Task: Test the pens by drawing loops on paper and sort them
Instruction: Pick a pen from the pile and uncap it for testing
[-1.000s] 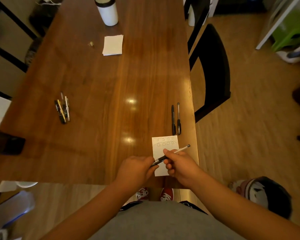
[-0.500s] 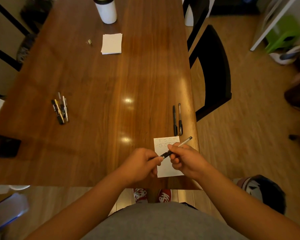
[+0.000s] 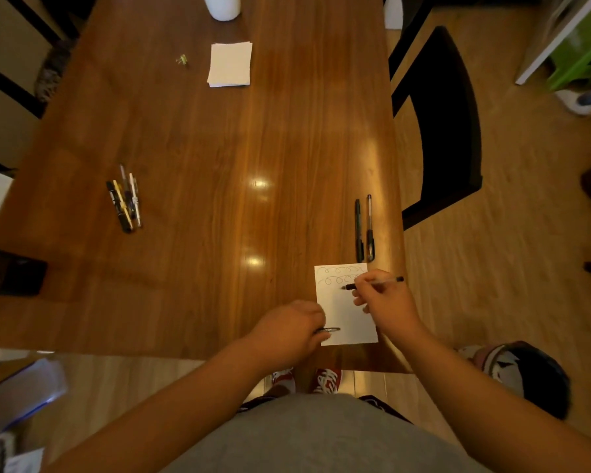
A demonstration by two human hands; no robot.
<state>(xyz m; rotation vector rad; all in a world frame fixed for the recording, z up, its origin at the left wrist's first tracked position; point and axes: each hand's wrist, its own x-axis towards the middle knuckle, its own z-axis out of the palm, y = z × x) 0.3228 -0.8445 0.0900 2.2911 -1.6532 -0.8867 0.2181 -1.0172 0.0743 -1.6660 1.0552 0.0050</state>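
Observation:
A small white paper (image 3: 350, 319) with two rows of drawn loops lies near the table's front right edge. My right hand (image 3: 384, 302) grips a clear pen (image 3: 372, 284) with a black grip, its tip over the paper below the loops. My left hand (image 3: 287, 331) rests at the paper's left edge, closed on the pen cap (image 3: 330, 330). Two dark pens (image 3: 364, 230) lie side by side just beyond the paper. A bundle of several pens (image 3: 125, 201) lies at the table's left.
A stack of white paper (image 3: 230, 64) and a white cup (image 3: 221, 6) stand at the far end of the wooden table (image 3: 202, 148). A black chair (image 3: 440, 131) stands to the right. A dark phone-like slab (image 3: 11, 273) lies at the left edge.
My hands pulled apart: the cap came off the pen and stayed in my left hand. My right hand turned the pen and brought its tip down over the paper.

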